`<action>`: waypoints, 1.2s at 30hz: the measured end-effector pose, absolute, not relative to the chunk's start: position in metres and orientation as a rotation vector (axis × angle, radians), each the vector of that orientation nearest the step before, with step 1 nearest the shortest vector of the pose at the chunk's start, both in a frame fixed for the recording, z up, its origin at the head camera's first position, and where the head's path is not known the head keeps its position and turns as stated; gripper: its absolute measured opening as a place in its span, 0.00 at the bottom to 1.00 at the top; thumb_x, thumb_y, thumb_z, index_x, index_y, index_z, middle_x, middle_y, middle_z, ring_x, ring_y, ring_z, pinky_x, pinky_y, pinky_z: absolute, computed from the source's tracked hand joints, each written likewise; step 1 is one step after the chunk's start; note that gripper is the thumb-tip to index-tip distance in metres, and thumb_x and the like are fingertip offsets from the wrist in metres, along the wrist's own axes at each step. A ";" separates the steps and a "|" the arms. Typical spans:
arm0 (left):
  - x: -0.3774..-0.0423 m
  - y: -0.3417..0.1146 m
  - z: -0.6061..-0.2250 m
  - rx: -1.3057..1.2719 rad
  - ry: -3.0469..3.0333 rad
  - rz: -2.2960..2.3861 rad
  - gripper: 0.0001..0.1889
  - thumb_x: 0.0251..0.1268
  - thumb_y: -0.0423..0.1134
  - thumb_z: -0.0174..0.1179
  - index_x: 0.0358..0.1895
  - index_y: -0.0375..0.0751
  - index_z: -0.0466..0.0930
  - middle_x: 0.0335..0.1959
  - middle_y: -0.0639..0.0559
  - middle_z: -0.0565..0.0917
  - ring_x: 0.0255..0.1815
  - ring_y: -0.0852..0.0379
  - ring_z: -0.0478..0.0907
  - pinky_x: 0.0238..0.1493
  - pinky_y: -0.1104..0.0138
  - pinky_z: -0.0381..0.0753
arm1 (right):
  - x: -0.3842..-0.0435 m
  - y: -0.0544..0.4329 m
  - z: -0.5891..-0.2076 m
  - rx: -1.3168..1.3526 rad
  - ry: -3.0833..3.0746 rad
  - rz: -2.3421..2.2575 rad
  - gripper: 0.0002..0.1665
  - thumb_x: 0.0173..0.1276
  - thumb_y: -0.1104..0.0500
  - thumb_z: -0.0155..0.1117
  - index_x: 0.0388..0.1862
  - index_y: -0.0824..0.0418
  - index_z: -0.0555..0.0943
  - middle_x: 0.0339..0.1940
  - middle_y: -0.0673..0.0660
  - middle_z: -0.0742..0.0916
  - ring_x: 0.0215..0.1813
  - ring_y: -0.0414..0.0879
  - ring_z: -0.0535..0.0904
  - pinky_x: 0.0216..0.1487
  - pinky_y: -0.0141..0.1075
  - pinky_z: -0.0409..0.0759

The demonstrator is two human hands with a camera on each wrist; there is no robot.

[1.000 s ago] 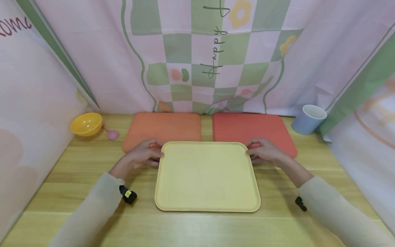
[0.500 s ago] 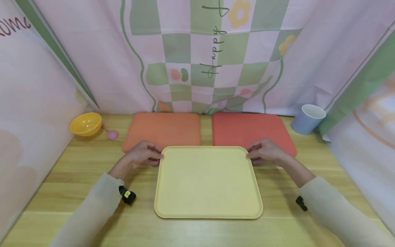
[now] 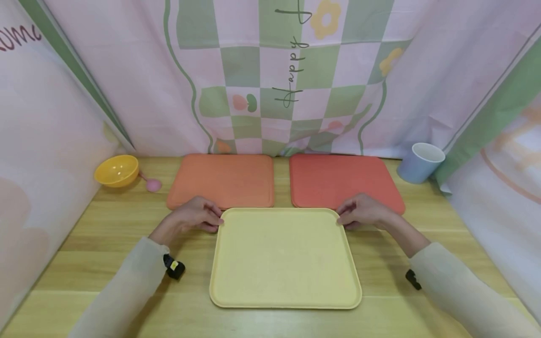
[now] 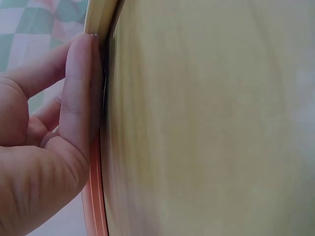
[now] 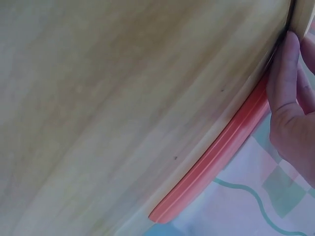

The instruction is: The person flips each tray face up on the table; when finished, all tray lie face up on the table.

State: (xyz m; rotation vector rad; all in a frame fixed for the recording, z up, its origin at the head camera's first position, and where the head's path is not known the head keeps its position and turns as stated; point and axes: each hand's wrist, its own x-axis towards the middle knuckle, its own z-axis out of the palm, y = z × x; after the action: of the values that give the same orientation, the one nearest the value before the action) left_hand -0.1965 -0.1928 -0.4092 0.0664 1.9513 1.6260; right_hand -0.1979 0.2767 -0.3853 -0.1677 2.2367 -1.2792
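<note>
A pale yellow rectangular tray lies in the middle of the wooden table, its raised rim running all round. At its far left corner my left hand pinches the rim, thumb along the edge and fingers bent beside it. The far right corner is pinched the same way by my right hand. In the left wrist view, the thumb of that hand meets the tray's side close to the tabletop. The right wrist view has the right thumb against the tray's other side.
Behind the yellow tray lie an orange tray on the left and a red tray on the right. A yellow bowl and a pink spoon sit at the back left, a blue cup at the back right. Patterned curtains enclose the table.
The yellow tray has moved toward me, and its far edge has come away from over the orange and red trays. Both hands stay at its corners, shifting slightly nearer.
</note>
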 end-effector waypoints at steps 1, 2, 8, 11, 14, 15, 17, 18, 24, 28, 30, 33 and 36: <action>-0.197 -0.193 -0.409 0.070 1.951 1.622 0.11 0.63 0.22 0.65 0.47 0.20 0.77 0.36 0.41 0.82 0.30 0.53 0.85 0.37 0.63 0.88 | -0.198 0.277 -0.385 -0.170 2.237 -1.278 0.21 0.66 0.67 0.70 0.54 0.79 0.79 0.43 0.62 0.86 0.41 0.49 0.86 0.45 0.42 0.88; -0.198 -0.193 -0.409 0.073 1.952 1.618 0.11 0.63 0.22 0.65 0.46 0.20 0.77 0.36 0.41 0.82 0.30 0.52 0.85 0.37 0.63 0.88 | -0.198 0.277 -0.385 -0.173 2.239 -1.274 0.21 0.66 0.67 0.70 0.55 0.79 0.79 0.44 0.62 0.86 0.41 0.49 0.86 0.45 0.42 0.88; -0.201 -0.195 -0.413 0.129 2.007 1.589 0.11 0.62 0.23 0.67 0.46 0.22 0.78 0.36 0.43 0.82 0.32 0.53 0.84 0.39 0.63 0.88 | -0.199 0.278 -0.384 -0.180 2.222 -1.268 0.23 0.68 0.66 0.70 0.57 0.79 0.78 0.46 0.63 0.86 0.43 0.50 0.86 0.47 0.43 0.87; -0.202 -0.196 -0.412 0.149 2.023 1.582 0.12 0.63 0.24 0.67 0.47 0.22 0.79 0.36 0.43 0.82 0.34 0.52 0.84 0.40 0.63 0.88 | -0.200 0.280 -0.385 -0.185 2.205 -1.284 0.23 0.68 0.66 0.70 0.57 0.79 0.78 0.45 0.61 0.87 0.43 0.50 0.86 0.47 0.43 0.87; -0.201 -0.198 -0.409 0.168 2.020 1.589 0.13 0.64 0.24 0.66 0.48 0.21 0.78 0.37 0.42 0.83 0.36 0.51 0.84 0.41 0.61 0.88 | -0.202 0.282 -0.384 -0.188 2.190 -1.305 0.23 0.68 0.66 0.69 0.57 0.80 0.78 0.42 0.60 0.88 0.42 0.49 0.86 0.47 0.42 0.87; -0.201 -0.198 -0.407 0.175 2.019 1.595 0.13 0.64 0.24 0.66 0.48 0.21 0.78 0.37 0.42 0.83 0.36 0.51 0.85 0.42 0.60 0.88 | -0.202 0.282 -0.383 -0.191 2.183 -1.314 0.23 0.69 0.66 0.69 0.57 0.80 0.78 0.42 0.60 0.88 0.42 0.49 0.86 0.47 0.42 0.87; -0.201 -0.199 -0.405 0.200 2.021 1.605 0.13 0.65 0.24 0.65 0.50 0.21 0.78 0.38 0.42 0.84 0.38 0.51 0.85 0.43 0.59 0.88 | -0.203 0.284 -0.382 -0.194 2.183 -1.322 0.23 0.69 0.66 0.69 0.58 0.80 0.78 0.43 0.61 0.88 0.42 0.49 0.87 0.47 0.42 0.87; -0.202 -0.200 -0.404 0.205 2.024 1.611 0.13 0.65 0.24 0.65 0.50 0.20 0.78 0.38 0.42 0.84 0.38 0.51 0.85 0.43 0.59 0.88 | -0.203 0.284 -0.381 -0.195 2.182 -1.327 0.23 0.69 0.66 0.68 0.58 0.80 0.78 0.44 0.62 0.88 0.43 0.50 0.87 0.47 0.43 0.87; -0.206 -0.198 -0.396 0.231 2.072 1.616 0.16 0.67 0.25 0.64 0.54 0.20 0.76 0.41 0.41 0.84 0.40 0.51 0.84 0.46 0.59 0.87 | -0.206 0.289 -0.376 -0.201 2.210 -1.356 0.24 0.70 0.64 0.69 0.59 0.77 0.79 0.50 0.64 0.87 0.46 0.49 0.87 0.50 0.45 0.86; -0.210 -0.191 -0.390 0.228 2.093 1.621 0.18 0.68 0.26 0.65 0.57 0.21 0.75 0.43 0.40 0.82 0.42 0.49 0.84 0.48 0.58 0.87 | -0.209 0.293 -0.372 -0.176 2.208 -1.394 0.26 0.69 0.62 0.71 0.59 0.77 0.78 0.48 0.62 0.88 0.46 0.49 0.87 0.50 0.46 0.86; -0.213 -0.185 -0.387 0.219 2.093 1.630 0.19 0.68 0.28 0.64 0.58 0.22 0.74 0.45 0.40 0.82 0.43 0.47 0.84 0.49 0.58 0.86 | -0.212 0.295 -0.370 -0.159 2.219 -1.407 0.27 0.69 0.61 0.71 0.60 0.77 0.78 0.48 0.61 0.88 0.46 0.50 0.87 0.50 0.46 0.86; -0.218 -0.174 -0.383 0.203 2.095 1.644 0.20 0.69 0.30 0.65 0.59 0.24 0.75 0.46 0.40 0.82 0.45 0.45 0.84 0.49 0.57 0.86 | -0.215 0.296 -0.366 -0.145 2.228 -1.419 0.29 0.70 0.60 0.71 0.62 0.77 0.76 0.50 0.62 0.87 0.48 0.51 0.87 0.51 0.46 0.86; -0.222 -0.163 -0.379 0.216 2.128 1.636 0.20 0.69 0.32 0.66 0.60 0.26 0.76 0.46 0.41 0.83 0.45 0.43 0.84 0.47 0.56 0.86 | -0.218 0.296 -0.364 -0.131 2.238 -1.438 0.32 0.70 0.59 0.71 0.64 0.77 0.74 0.54 0.63 0.85 0.50 0.51 0.86 0.53 0.46 0.85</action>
State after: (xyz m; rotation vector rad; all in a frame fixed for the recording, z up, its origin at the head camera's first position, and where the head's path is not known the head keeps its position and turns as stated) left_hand -0.2221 -0.1629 -0.3791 0.2157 2.1282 1.6356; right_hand -0.2184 0.2957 -0.3637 -0.1312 2.2379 -1.4383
